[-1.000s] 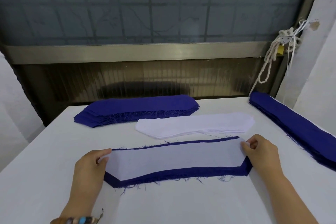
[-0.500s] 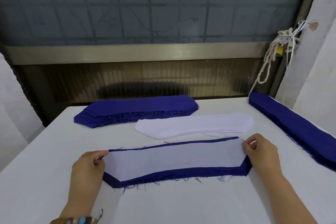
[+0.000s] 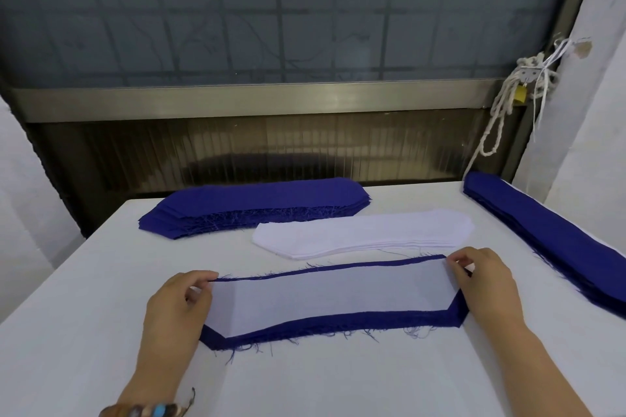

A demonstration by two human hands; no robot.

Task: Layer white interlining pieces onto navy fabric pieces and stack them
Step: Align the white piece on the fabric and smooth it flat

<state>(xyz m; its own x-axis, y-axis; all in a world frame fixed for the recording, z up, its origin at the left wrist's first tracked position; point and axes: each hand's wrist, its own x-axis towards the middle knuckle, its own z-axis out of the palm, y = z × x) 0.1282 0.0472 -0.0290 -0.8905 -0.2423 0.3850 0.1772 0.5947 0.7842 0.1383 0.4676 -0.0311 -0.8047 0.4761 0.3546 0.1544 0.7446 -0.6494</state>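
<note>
Pinching white interlining (image 3: 332, 294) on navy fabric (image 3: 338, 323), left grip (image 3: 176, 301) and right grip (image 3: 484, 278) curl at its ends.

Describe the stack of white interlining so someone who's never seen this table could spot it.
Look at the white table below the window. Near its middle, between the navy stack at the back and the layered piece held at both ends, lies the white interlining stack. It is the only all-white pile; its neighbours are navy or navy-bordered.

left hand (image 3: 176, 305), right hand (image 3: 484, 281) pinch interlining (image 3: 332, 294) ends | interlining atop navy piece (image 3: 338, 323)
</note>
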